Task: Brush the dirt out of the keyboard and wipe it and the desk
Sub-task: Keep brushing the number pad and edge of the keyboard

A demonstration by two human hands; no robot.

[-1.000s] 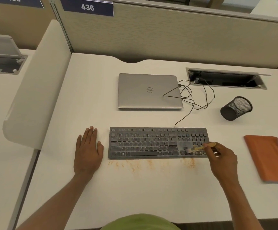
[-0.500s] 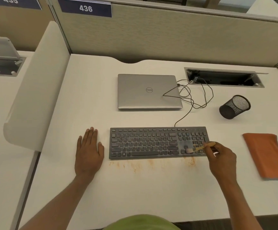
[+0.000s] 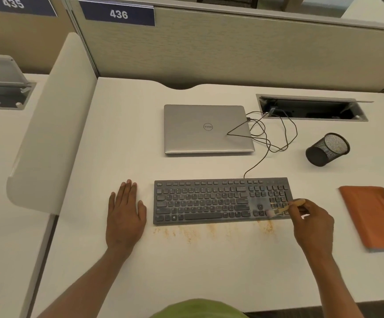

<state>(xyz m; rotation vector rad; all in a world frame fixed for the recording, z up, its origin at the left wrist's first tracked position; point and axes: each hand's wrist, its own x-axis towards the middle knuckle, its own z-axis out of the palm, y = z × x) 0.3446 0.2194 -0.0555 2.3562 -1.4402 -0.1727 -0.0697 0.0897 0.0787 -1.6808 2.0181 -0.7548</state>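
**Desk 436: keyboard under the brush, dirt on the tabletop**

- Keyboard (image 3: 221, 201): dark grey, wired, lying flat and parallel to the near edge of the tabletop (image 3: 186, 271), roughly midway across it.
- Brush (image 3: 285, 208): small, pale wooden handle; its blurred bristle end rests on the keys at the keyboard's near right corner.
- Right hand (image 3: 312, 223): fingers pinched closed around the brush handle, just off the keyboard's right end.
- Left hand (image 3: 125, 214): flat on the tabletop, palm down, fingers extended and holding nothing, just beside the keyboard's left end without touching it.
- Dirt (image 3: 209, 231): orange-brown specks in a band on the tabletop along the keyboard's near edge, thickest below the number pad.
- Cloth (image 3: 372, 216): orange, folded, near the right edge of the tabletop, apart from the right hand.
- Laptop (image 3: 207, 129): silver, closed, behind the keyboard toward the far edge.
- Pen cup (image 3: 327, 149): black mesh, tipped on its side, right of the laptop.
- Cable (image 3: 276, 134): loose loops between laptop and cable tray (image 3: 312, 107).
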